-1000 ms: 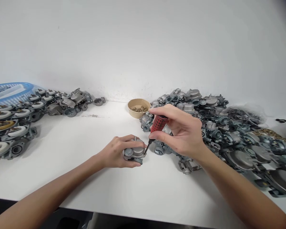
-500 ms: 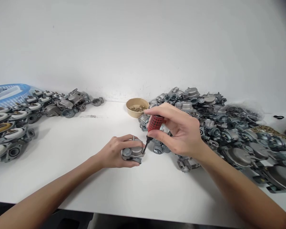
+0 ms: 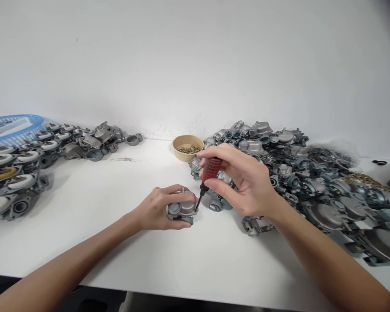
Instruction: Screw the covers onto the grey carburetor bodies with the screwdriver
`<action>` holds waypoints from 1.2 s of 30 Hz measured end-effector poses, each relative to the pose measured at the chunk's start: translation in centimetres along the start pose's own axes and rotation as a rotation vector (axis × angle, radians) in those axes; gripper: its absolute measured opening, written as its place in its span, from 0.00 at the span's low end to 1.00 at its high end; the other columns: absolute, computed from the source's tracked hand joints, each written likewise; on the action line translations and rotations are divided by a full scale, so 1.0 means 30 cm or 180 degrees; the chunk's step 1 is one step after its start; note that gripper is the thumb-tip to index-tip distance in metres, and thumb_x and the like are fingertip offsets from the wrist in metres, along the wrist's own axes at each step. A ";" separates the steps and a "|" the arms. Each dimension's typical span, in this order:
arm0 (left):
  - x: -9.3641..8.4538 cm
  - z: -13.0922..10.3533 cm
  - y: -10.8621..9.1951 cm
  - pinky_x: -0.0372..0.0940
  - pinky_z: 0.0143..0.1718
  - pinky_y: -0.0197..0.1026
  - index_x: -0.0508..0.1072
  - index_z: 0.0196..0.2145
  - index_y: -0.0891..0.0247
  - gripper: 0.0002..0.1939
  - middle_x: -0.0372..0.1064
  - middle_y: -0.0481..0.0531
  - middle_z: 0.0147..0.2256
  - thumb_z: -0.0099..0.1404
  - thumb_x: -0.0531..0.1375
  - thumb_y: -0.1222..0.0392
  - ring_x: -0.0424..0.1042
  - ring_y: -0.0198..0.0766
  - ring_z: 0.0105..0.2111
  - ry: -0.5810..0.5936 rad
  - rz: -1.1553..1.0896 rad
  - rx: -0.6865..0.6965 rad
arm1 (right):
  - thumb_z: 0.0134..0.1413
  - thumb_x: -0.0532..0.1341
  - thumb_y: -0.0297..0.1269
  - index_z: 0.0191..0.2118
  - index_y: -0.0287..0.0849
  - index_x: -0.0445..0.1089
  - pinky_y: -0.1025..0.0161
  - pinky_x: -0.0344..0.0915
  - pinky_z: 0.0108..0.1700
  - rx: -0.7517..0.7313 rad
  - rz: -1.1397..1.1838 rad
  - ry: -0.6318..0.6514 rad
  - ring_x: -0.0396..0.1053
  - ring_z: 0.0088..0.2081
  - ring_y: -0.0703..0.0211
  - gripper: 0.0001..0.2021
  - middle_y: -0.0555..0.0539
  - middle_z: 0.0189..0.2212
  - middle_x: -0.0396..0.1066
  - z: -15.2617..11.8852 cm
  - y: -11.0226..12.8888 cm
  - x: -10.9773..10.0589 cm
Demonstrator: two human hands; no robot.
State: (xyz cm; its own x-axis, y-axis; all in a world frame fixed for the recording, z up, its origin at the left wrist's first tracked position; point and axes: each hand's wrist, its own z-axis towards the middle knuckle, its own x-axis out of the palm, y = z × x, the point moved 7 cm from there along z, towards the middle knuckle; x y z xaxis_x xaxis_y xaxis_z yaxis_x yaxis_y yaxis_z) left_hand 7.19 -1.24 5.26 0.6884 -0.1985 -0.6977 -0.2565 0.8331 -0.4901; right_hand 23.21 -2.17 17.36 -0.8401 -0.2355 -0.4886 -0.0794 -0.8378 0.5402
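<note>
Near the middle of the white table (image 3: 182, 264), I have the left hand (image 3: 154, 209) wrapped round a metal part (image 3: 186, 209), fingers closed over its far side and top and the thumb low on the near side. From my remote seat, I judge that this grip braces the part against twisting, leaving its right corner free for the tool. The right hand (image 3: 247, 182) grips a screwdriver (image 3: 211, 169) between thumb and fingers, well away from the palm, probably so the handle can roll in the fingertips. The shaft slants down to the left, its tip at that corner; whether a screw head sits under it is too small for me to tell. The handle is red with a dark grid, likely for grip, and the shaft is thin and dark. The part is dull grey cast metal, with a smooth dome beside a round cap. Beyond the hands, a smooth tan bowl (image 3: 177, 151) holds tiny brass-coloured pieces (image 3: 188, 149), placed, I suppose, for an easy reach. To the right, similar castings lie in a heap (image 3: 325, 216), domes and open tubes jumbled together; to the left, others with glossy white rings (image 3: 27, 157) stand in neater rows beside a blue plastic basket (image 3: 35, 120).
</note>
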 end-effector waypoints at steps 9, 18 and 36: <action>-0.004 0.001 0.009 0.68 0.34 0.36 0.72 0.55 0.57 0.25 0.75 0.54 0.44 0.63 0.70 0.50 0.75 0.36 0.33 -0.0046 0.0080 -0.0088 | 0.58 0.66 0.20 0.56 0.48 0.70 0.63 0.78 0.44 0.0114 -0.0041 -0.0004 0.76 0.40 0.63 0.23 0.50 0.44 0.73 -0.003 -0.007 -0.013; -0.001 -0.005 0.020 0.70 0.36 0.37 0.71 0.56 0.56 0.26 0.75 0.55 0.47 0.63 0.70 0.51 0.77 0.38 0.35 -0.0131 0.0105 -0.0091 | 0.61 0.67 0.26 0.59 0.49 0.66 0.60 0.77 0.49 0.0237 -0.0232 0.0033 0.74 0.44 0.60 0.23 0.47 0.46 0.71 -0.002 -0.037 -0.014; -0.002 -0.005 0.062 0.70 0.41 0.40 0.67 0.61 0.54 0.31 0.74 0.54 0.50 0.64 0.69 0.48 0.78 0.42 0.40 0.0078 0.0022 -0.0517 | 0.59 0.70 0.28 0.64 0.46 0.65 0.63 0.74 0.42 -0.0625 -0.0770 -0.0201 0.74 0.35 0.63 0.29 0.50 0.36 0.76 -0.003 0.069 -0.013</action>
State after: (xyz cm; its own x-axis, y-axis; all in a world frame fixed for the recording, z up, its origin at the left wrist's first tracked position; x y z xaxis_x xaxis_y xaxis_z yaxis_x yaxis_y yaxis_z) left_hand 6.58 0.25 4.30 0.6700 -0.2070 -0.7129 -0.3690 0.7403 -0.5619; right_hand 23.42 -3.88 18.61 -0.8416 0.0082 -0.5400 -0.1811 -0.9463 0.2679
